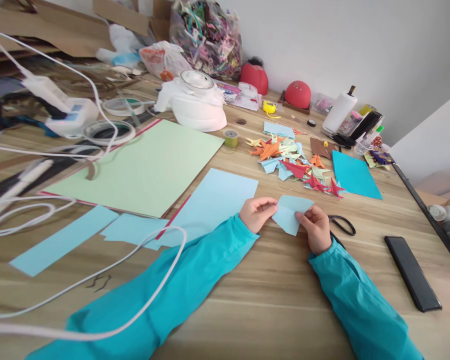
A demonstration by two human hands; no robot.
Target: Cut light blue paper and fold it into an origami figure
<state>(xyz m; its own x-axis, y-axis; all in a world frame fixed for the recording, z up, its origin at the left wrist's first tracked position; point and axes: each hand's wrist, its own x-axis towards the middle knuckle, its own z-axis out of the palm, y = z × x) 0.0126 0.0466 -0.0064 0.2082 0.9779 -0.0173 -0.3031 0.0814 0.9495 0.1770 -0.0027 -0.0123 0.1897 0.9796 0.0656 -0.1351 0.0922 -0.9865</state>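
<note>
Both my hands hold a small folded piece of light blue paper (290, 212) just above the wooden table (270, 295). My left hand (257, 213) pinches its left edge with curled fingers. My right hand (315, 227) grips its right side, thumb on top. Both arms wear teal sleeves. A larger light blue sheet (210, 202) lies just left of my left hand. Black-handled scissors (343, 225) lie right beside my right hand.
A pile of colourful folded paper figures (294, 165) sits beyond my hands, beside a darker blue sheet (354, 175). A big pale green sheet (146, 167) and blue offcuts (63, 240) lie at left. A black phone (412, 272) rests at right. White cables (116, 265) cross the left side.
</note>
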